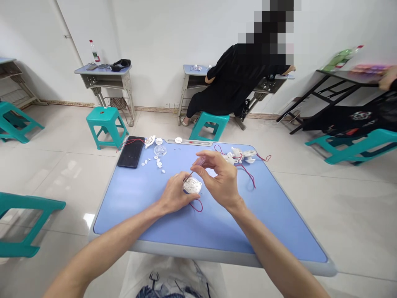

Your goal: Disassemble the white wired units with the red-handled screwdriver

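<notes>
On the blue desk, my left hand (173, 193) is closed around the rim of a white round plastic housing (192, 186), whose inner side faces up. A red wire loop (198, 205) comes out from beneath it. My right hand (221, 180) pinches the clear pinkish handle of a small screwdriver (201, 161). Its thin shaft slants down to the left edge of the housing, near my left fingers; I cannot tell exactly what the tip touches. Small white gears (159, 164) and a clear round cover (160, 150) lie farther back on the left.
A black phone (131, 152) lies at the desk's back left, beside a white part with red wires (150, 141). White assemblies with red wires (245, 155) sit at the back right. Beyond are teal stools (105, 116) and a person in black (229, 78) seated at another desk.
</notes>
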The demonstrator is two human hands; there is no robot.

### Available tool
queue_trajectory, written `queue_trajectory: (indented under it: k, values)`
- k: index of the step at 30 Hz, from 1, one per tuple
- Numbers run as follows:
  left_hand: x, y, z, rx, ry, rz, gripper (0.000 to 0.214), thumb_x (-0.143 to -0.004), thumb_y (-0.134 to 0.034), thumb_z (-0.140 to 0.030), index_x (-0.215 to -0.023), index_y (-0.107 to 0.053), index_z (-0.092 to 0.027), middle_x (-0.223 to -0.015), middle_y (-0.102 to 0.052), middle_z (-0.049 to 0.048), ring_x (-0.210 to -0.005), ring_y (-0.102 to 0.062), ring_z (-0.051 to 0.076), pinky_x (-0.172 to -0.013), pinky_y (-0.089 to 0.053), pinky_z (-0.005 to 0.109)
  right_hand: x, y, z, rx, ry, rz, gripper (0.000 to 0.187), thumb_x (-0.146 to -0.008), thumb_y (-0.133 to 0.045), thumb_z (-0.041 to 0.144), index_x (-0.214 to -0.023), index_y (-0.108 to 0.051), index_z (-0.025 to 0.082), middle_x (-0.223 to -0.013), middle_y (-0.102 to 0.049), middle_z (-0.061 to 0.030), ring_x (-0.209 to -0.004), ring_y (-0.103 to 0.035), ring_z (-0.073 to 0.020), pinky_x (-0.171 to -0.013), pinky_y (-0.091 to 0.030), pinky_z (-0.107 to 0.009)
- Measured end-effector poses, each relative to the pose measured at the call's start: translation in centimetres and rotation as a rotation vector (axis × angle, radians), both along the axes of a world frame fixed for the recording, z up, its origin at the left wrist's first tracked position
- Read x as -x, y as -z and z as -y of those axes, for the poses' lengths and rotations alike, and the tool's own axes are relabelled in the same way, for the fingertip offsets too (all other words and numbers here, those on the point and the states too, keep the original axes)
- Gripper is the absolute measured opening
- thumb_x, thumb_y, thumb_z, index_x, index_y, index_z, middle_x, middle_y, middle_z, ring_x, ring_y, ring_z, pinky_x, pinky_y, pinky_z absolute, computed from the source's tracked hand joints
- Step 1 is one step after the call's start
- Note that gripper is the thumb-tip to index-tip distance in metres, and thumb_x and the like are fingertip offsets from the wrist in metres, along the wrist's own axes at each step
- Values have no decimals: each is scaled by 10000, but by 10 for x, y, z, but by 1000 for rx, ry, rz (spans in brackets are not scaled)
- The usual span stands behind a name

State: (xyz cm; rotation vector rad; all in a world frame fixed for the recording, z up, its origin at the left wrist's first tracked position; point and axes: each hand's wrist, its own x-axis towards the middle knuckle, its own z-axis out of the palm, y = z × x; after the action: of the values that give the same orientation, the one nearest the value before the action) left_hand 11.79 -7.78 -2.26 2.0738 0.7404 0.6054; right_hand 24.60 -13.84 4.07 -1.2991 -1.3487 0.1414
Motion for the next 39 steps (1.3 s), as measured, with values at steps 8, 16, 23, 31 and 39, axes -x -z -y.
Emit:
queue_trajectory:
  k: [8, 16, 23, 31, 39]
  values:
    - [0, 0, 0, 16, -3, 4, 418, -631, -803, -304, -934, -532, -207, -811, -599, -36, -750, -546, 164, -657, -400, 267, 0, 3, 0, 9, 19, -69, 50, -822, -678, 234, -859, -644, 234, -801, -705, 9, -714, -685, -158, -691, -587, -320]
    - [1, -3, 0, 20, 1, -3, 386, -642, -789, -298, -913, -529, -207, -796, -585, -41, -742, -532, 159, -650, -387, 262, -2, 1, -1, 29, 21, -19, 24, -848, -646, 227, -836, -666, 230, -760, -697, 15, -669, -672, -157, -683, -563, -322]
    - [1, -2, 0, 31, 0, -16, 398, -645, -778, -292, -958, -547, -203, -830, -596, -32, -728, -524, 153, -640, -388, 258, -6, -4, -1, 115, -87, -72, 101, -902, -557, 212, -932, -654, 222, -773, -695, 10, -711, -669, -150, -706, -546, -318]
    - [2, -1, -1, 38, 11, 7, 415, -641, -783, -303, -967, -554, -188, -855, -604, -18, -752, -531, 163, -654, -393, 265, -7, -1, 1, 84, -225, -38, 205, -949, -466, 172, -1116, -554, 254, -799, -661, 24, -681, -617, -118, -674, -527, -296]
    - [0, -1, 0, 19, 20, 38, 436, -671, -774, -284, -1048, -580, -185, -968, -655, 19, -814, -568, 192, -692, -432, 287, 3, 4, 0, -27, -197, 76, 217, -923, -558, 179, -1110, -592, 283, -920, -583, -4, -806, -575, -131, -692, -520, -288]
